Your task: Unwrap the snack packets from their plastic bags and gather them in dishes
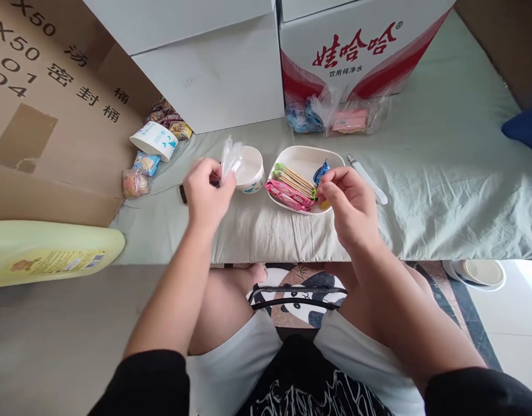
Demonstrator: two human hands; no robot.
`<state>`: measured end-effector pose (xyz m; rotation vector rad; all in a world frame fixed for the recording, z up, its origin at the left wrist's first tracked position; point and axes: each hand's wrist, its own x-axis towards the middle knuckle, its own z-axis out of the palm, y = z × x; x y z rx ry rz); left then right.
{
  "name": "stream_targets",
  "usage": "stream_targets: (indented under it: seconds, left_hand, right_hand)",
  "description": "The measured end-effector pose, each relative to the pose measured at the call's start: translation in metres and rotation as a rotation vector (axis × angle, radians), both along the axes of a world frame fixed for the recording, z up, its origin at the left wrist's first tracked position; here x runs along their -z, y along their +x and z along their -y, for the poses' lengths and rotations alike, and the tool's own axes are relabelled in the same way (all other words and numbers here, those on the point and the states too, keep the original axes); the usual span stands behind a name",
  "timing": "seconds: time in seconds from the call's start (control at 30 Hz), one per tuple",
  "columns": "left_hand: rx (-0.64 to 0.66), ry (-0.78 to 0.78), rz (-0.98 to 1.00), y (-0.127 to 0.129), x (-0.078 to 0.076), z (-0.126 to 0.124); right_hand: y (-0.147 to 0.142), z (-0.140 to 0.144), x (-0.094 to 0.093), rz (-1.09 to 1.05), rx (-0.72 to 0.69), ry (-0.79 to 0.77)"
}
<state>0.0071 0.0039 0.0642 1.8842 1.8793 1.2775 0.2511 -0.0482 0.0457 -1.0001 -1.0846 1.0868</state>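
Note:
My left hand (208, 188) is closed on a crumpled clear plastic bag (231, 159), held up beside a white paper bowl (249, 169) with a blue pattern. My right hand (350, 199) is over the right side of a white oval tray (291, 155), thumb and fingers pinched together; what they hold, if anything, is hidden. Right by those fingertips is a blue-wrapped candy (321, 172), with a bit of something yellow (325, 204) below. In the tray lie a bundle of thin sticks in green-ended wrapping (295, 180) and pink packaged snacks (289, 195).
A white pen-like tool (367, 179) lies right of the tray. Behind stand white cartons (222, 81) and bagged packets (350, 120). At left are a tipped paper bowl (155, 140), wrapped snacks (136, 182), a brown carton (53, 133) and a yellow-green bottle (53, 251).

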Motion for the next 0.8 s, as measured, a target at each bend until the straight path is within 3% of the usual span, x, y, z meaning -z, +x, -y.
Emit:
stream_targets:
  seconds: [0.1,0.23,0.4,0.57,0.67,0.8]
  left_hand:
    - [0.078,-0.180,-0.444,-0.007,-0.015,-0.043]
    - [0.160,-0.633,-0.806,0.007,-0.008,-0.089]
    - [0.383,-1.016,-0.823,0.026,0.004,-0.113]
    - [0.360,-1.298,-0.739,0.040,-0.015,-0.118]
    - [0.362,-1.306,-0.650,0.041,-0.032,-0.114]
    - [0.363,-0.938,-0.611,0.019,-0.046,-0.105]
  right_hand:
    - [0.000,-0.003,-0.003,0.005,-0.034,-0.002]
    - [0.000,-0.007,-0.006,0.001,-0.084,-0.020]
    - [0.007,-0.016,-0.007,-0.027,-0.012,-0.022]
    - [0.012,-0.020,-0.006,-0.020,0.016,-0.006]
    - [0.012,-0.022,-0.007,-0.015,0.037,-0.002]
    - [0.011,-0.024,-0.006,-0.065,0.098,-0.003]
